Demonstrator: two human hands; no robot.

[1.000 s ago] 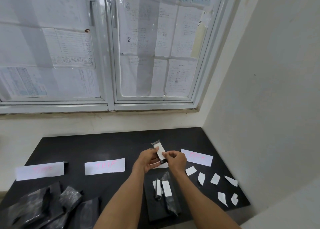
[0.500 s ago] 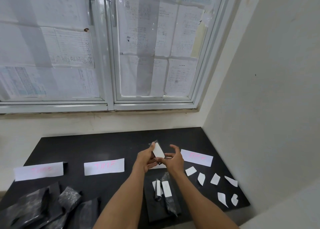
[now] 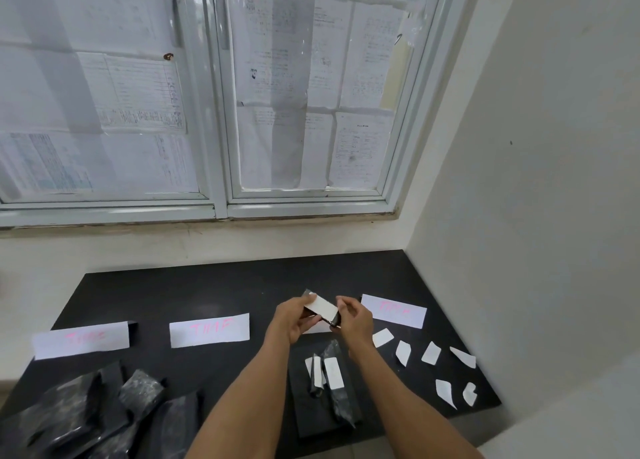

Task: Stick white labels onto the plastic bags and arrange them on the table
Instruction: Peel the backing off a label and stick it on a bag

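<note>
Plastic bag (image 3: pixel 333 320), black with a white label (image 3: pixel 321 306) on its upper face, is held tilted above the black table (image 3: pixel 207 285) between both hands. The left hand (image 3: pixel 292 320) grips its left end with the thumb on the label, and the right hand (image 3: pixel 355 321) pinches the right end. Near the person lie two labelled bags (image 3: pixel 343 399) (side by side), with loose labels (image 3: pixel 403 353) to the right and unlabelled bags (image 3: pixel 86 413) front left.

Bottom-left plastic bags (image 3: pixel 65 420) partly off-frame
</note>
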